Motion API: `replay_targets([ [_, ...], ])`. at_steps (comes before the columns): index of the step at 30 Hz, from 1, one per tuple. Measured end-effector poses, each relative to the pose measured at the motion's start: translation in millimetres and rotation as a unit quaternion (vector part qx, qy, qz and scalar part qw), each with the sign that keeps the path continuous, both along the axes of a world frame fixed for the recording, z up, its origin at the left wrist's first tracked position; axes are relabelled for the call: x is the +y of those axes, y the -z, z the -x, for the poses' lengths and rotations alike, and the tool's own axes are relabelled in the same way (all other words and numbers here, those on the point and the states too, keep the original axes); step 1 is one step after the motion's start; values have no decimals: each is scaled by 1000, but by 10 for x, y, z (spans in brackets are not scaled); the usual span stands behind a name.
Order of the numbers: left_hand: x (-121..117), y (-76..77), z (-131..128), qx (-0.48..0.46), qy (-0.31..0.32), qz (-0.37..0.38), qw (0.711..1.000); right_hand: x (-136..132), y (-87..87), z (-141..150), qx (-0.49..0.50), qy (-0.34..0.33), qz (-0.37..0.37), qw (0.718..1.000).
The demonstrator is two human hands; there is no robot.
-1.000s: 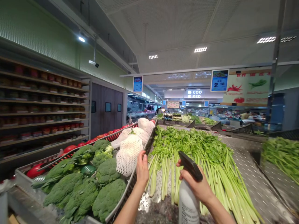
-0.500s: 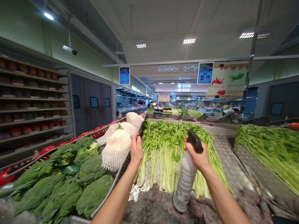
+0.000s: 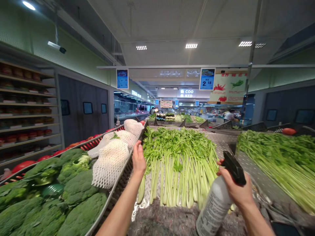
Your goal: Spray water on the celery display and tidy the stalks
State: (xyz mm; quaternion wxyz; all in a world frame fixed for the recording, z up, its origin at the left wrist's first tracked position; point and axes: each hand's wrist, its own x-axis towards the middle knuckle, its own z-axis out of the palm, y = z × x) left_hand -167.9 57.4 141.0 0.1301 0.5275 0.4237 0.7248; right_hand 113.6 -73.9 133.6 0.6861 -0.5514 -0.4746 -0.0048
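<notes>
My right hand [image 3: 237, 188] is wrapped round the neck of a grey-white spray bottle [image 3: 214, 206] with a black trigger head. The bottle leans over the front right of a spread of celery [image 3: 182, 160], above a damp grey-brown cloth [image 3: 169, 219]. My left hand [image 3: 139, 159], seen edge-on with its fingers upright and nothing visible in it, is beside the black crate's rim [image 3: 118, 178] at the celery's left edge. Whether it touches the rim I cannot tell. Pale produce in white foam nets [image 3: 110, 164] and broccoli [image 3: 81, 186] fill that crate.
Tomatoes [image 3: 23, 166] lie beyond the crate on the left. More leafy stalks [image 3: 275, 167] appear at the right, past a textured metal surface [image 3: 225, 139]. Price signs [image 3: 207, 79] hang from a rail overhead. Jar shelves [image 3: 27, 111] stand far left.
My right hand has moved right and toward me with the spray bottle, away from the celery's middle. The view has shifted right. My left hand remains near the crate's rim.
</notes>
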Motion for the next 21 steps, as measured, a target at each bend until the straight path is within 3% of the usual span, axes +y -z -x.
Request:
replay_targets([
  [5, 67, 26, -102, 7, 5, 12, 1000, 108, 43, -68, -89, 18, 61, 994],
  [13, 257, 58, -138, 57, -6, 82, 995, 495, 10, -114, -34, -21, 100, 994],
  [21, 302, -26, -178, 52, 22, 55, 997, 575, 8, -9, -31, -53, 95, 994],
])
